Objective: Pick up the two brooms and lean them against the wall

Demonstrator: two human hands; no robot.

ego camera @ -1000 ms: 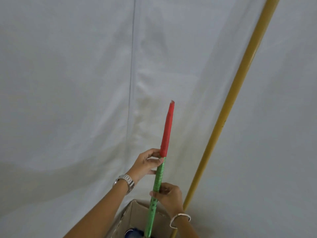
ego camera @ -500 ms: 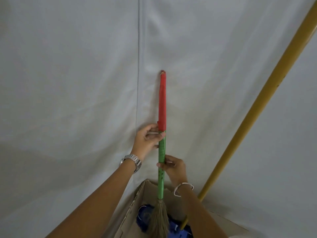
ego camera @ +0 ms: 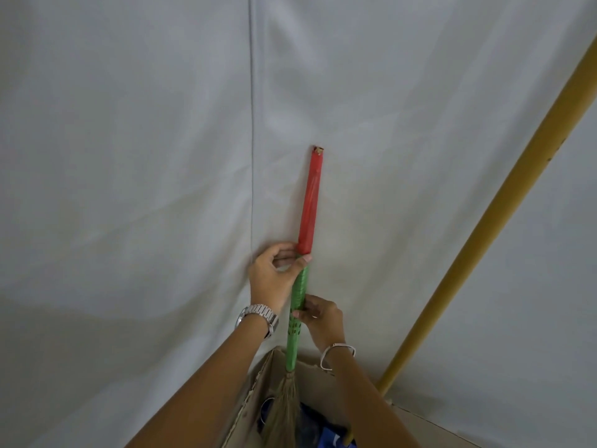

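The broom handle (ego camera: 307, 240) is seen wrapped red above and green below, the green patterned with small dark dashes; its bristles (ego camera: 284, 412) are tan. A mustard-yellow pole (ego camera: 484, 227) is shown against pale grey fabric (ego camera: 129, 156). The watch (ego camera: 258, 313) is silver.

Both arms reach forward, left hand (ego camera: 274, 273) above right hand (ego camera: 321, 315), fingers curled closed
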